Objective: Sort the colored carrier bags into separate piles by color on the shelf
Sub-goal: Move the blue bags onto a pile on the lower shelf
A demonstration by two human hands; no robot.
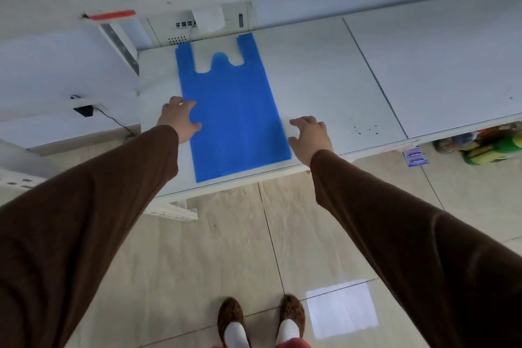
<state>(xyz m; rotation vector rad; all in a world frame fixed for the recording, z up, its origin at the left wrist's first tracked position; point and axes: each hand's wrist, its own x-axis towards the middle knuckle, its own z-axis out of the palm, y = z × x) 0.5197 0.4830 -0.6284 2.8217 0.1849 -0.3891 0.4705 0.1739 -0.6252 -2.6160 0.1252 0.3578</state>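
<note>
A blue carrier bag (236, 110) lies flat on the white shelf (324, 79), handles pointing toward the back wall. My left hand (180, 118) rests at the bag's left edge, thumb and fingertips touching the blue fabric, fingers relaxed. My right hand (310, 135) hovers or rests just right of the bag's lower right side, fingers loosely bent, holding nothing. Both arms wear brown sleeves. No bags of another color are in view.
A white device box (197, 27) stands at the back of the shelf behind the bag. A black plug and cable (84, 110) sit at the left. Packaged goods (485, 147) fill a lower shelf at right. Tiled floor and my feet (260, 319) are below.
</note>
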